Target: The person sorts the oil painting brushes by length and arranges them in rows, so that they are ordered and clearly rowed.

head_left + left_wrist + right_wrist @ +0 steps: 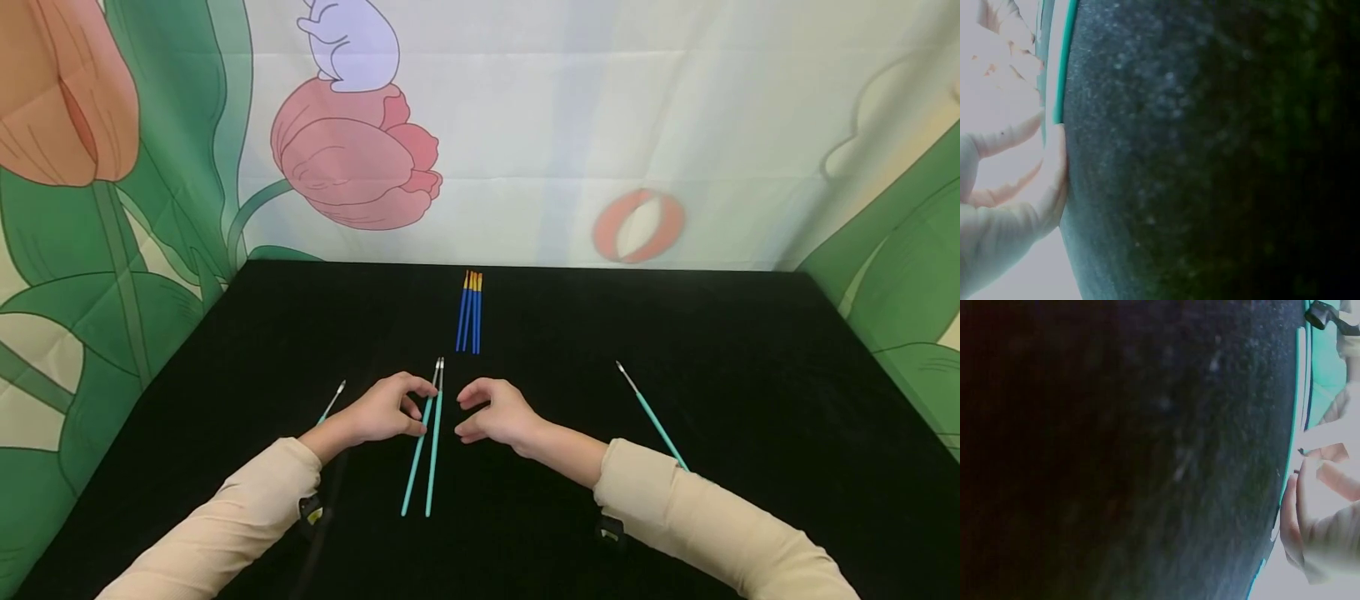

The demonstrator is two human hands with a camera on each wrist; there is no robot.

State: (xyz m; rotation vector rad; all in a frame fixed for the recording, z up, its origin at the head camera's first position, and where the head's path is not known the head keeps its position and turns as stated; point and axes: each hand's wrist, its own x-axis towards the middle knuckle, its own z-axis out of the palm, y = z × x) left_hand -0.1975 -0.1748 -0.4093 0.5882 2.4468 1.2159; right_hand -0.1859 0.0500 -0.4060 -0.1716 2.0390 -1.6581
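Two teal-handled paintbrushes lie close together on the black table, bristles pointing away, nearly meeting at the top and spreading toward me; I see the left one (411, 483) and the right one (432, 467) in the head view. My left hand (382, 412) is beside them, its curved index finger and thumb at the left brush's handle, with a gap between the two tips. My right hand (502, 417) hovers to the right with loosely curved fingers, holding nothing and apart from the brushes. Both wrist views show curved fingers near teal handles, washed out by glare.
Several blue-handled paintbrushes (470, 321) lie grouped near the table's back. One teal paintbrush (333, 402) is partly hidden by my left forearm; another teal paintbrush (656, 421) slants toward my right sleeve. A printed curtain (510, 125) hangs behind the black table (555, 333).
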